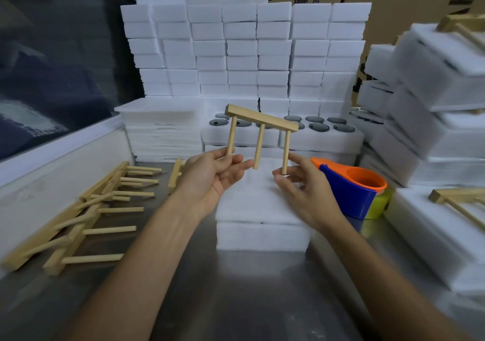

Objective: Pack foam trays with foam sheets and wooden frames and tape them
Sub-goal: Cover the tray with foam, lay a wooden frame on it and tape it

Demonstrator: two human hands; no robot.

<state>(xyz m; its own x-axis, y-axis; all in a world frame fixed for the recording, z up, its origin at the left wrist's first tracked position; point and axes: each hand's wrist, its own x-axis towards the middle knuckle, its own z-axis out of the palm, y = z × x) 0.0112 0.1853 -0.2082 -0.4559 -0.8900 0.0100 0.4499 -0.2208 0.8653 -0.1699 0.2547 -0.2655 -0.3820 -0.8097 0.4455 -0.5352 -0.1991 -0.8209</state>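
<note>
A wooden frame [259, 128], a flat bar with three round pegs pointing down, is held up above the middle of the table. My left hand [212, 175] pinches the left peg's lower end. My right hand [301, 183] pinches the right peg's lower end. The middle peg hangs free between them. Below the frame lies a white foam tray [262, 233] covered with a foam sheet [252, 199]. An orange and blue tape dispenser [349, 188] sits just right of my right hand.
Several loose wooden frames [86, 209] lie in a pile at the left. A stack of foam sheets [162, 133] and foam trays with dark round parts [320, 133] stand behind. Packed foam trays [430, 104] pile up at the right, foam blocks [244, 49] at the back.
</note>
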